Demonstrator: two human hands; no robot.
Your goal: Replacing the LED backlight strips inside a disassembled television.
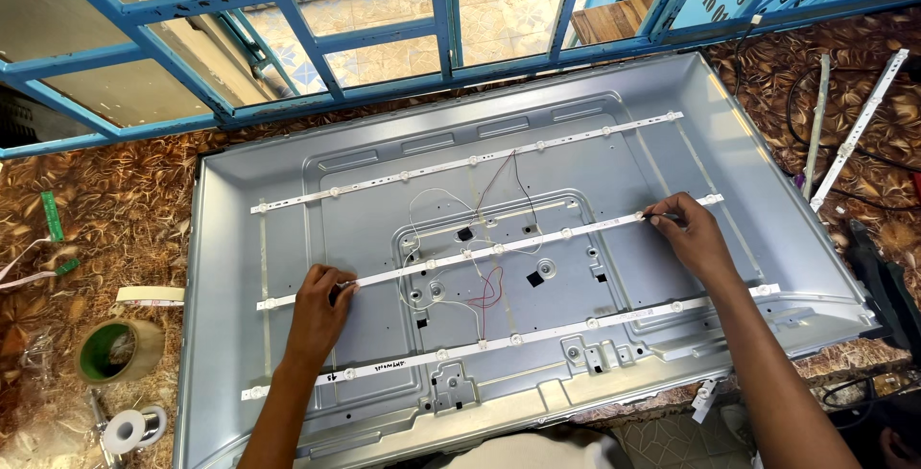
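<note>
Grey panel tray (365,191) on brown patterned table (125,200)

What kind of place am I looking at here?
Probably a small electronics repair bench. An opened television back panel lies on the table with white LED strips across it, tape rolls and spare strips alongside, and both hands on the middle strip.

The middle light strip (489,251) is being pinched near each end by the left hand (321,311) and right hand (689,236), inside a grey metal panel (748,143) being carried by the patterned table (106,220).
</note>
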